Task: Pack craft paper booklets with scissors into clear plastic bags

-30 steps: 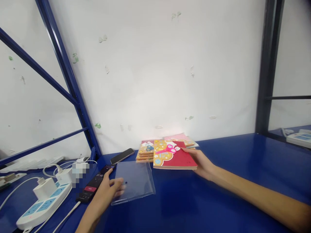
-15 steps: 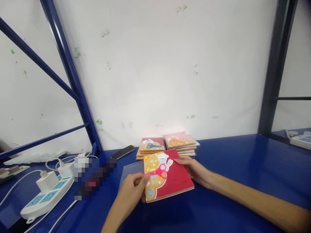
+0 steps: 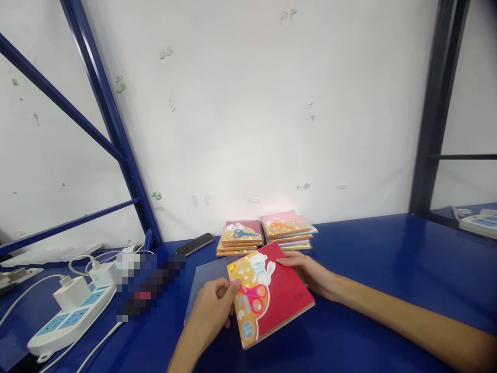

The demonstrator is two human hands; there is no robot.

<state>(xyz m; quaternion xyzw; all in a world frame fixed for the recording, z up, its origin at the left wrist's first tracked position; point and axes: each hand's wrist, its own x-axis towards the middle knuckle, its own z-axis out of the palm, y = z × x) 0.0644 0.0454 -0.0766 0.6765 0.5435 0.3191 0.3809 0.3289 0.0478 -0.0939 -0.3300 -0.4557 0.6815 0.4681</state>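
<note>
The left hand has closed on the left edge of a red and orange picture book, with the fingers curled over the cover beside a printed pair of pink scissors. The right hand lies on the book's right side, its fingers stretched over the red cover, and whether its thumb pinches from underneath is hidden. The book sits tilted between the hands, above the near part of a blue steel table, though how far it clears the surface cannot be told. A clear plastic sleeve lies under and just left of it, partly covered by the book and the left hand. Just beyond the book stand two low stacks of picture books, nearly touching its far corner, with a smartphone to their left. Further left, a pixelated patch hides whatever lies there, beside a white power strip with plugged-in chargers and trailing white cables. A blue steel strut rises at the far left against the white wall. The table's right side lies open up to a dark upright post.
</note>
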